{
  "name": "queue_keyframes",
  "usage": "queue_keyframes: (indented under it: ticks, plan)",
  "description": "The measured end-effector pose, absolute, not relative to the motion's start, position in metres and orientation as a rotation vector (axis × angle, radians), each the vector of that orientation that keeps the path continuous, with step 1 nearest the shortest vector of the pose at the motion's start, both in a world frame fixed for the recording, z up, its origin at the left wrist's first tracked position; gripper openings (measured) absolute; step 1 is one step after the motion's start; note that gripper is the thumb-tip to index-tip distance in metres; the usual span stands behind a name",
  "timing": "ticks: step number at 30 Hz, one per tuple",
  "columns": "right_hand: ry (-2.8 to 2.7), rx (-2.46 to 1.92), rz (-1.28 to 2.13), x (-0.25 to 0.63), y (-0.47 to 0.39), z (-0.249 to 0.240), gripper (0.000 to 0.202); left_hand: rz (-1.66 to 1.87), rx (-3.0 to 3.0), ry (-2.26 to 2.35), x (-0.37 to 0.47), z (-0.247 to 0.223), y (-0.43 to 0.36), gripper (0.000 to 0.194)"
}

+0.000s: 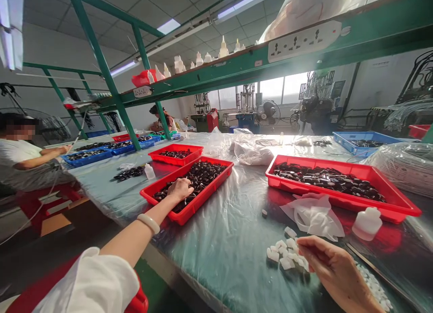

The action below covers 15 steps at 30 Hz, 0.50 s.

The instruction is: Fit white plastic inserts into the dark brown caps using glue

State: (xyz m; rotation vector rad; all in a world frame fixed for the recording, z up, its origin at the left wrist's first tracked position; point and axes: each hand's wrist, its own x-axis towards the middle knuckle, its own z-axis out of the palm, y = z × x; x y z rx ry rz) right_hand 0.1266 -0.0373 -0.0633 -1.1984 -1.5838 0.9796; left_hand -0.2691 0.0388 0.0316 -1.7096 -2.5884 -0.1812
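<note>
My left hand (181,189), with a pale bangle on the wrist, reaches into a red tray (189,210) of small black parts (206,173). Its fingertips are down among the parts, so what they hold, if anything, is hidden. On the right, my right hand (324,259) is beside a pile of small white blocks (287,262), thumb and fingers pressed together; anything between them is too small to name. More small white pieces (374,283) lie past the right wrist. A crumpled white sheet (316,218) and a white bottle (367,223) stand behind the right hand.
A larger red tray (399,207) of black parts sits at the right, a smaller red tray (162,158) behind the left one. A small bottle (149,171) stands left. A green shelf (209,76) crosses above. A person (23,155) sits far left; another (164,119) is further back.
</note>
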Motion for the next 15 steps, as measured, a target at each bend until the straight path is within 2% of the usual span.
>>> queue_keyframes:
  ticks: [15]
  plan:
    - [-1.624, -1.233, 0.974, 0.126, -0.037, -0.059, 0.023, -0.915, -1.643, -2.685, -0.257, 0.067, 0.044, 0.031]
